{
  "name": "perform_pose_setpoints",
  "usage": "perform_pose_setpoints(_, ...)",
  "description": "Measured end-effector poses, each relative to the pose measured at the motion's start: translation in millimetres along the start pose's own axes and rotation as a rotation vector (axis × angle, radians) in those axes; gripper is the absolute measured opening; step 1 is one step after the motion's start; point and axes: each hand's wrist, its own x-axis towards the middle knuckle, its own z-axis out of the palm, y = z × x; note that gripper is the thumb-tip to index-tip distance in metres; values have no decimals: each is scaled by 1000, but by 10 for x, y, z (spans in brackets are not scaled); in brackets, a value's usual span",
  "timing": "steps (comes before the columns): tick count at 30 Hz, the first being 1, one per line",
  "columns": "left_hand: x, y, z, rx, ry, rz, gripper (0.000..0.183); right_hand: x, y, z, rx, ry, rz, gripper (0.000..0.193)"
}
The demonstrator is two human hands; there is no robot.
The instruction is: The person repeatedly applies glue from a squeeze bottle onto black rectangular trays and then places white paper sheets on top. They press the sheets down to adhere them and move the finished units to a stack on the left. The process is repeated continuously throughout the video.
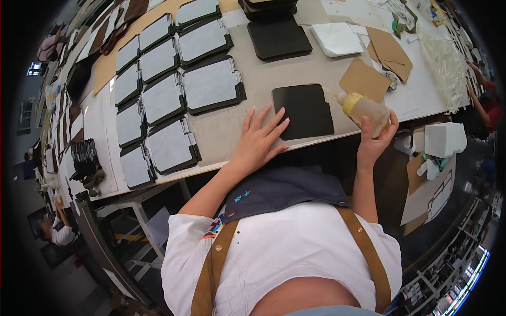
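A flat black panel (305, 113) with a notched right edge lies on the table in front of me. My left hand (262, 134) rests with fingers spread, its fingertips at the panel's left edge. In my right hand (379, 131) is a translucent squeeze bottle (369, 115) with a yellow cap. The bottle is tilted, its thin nozzle pointing left over the panel's upper right corner. Further back sits a stack of black panels (279, 39). To the left, several piles of pale grey, black-edged panels (211, 84) stand in rows.
Brown cardboard pieces (365, 80) and a stack of white sheets (337, 39) lie at the back right. A bundle of white strips (445, 68) hangs near the table's right end. Below it stands a white block (445, 139). Other people work at the far left and right.
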Motion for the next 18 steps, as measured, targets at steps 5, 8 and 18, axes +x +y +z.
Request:
perform_pose_setpoints(5,2,7,-5,-3,3,-10,69,10,31,12,-31,-6,-16,65)
perform_pose_setpoints(8,6,8,-4,-1,8,-10,68,16,27,16,-29,-4,-19,64)
perform_pose_setpoints(18,12,10,-9,-1,13,-9,67,-6,35,31,-66,-15,-37,66)
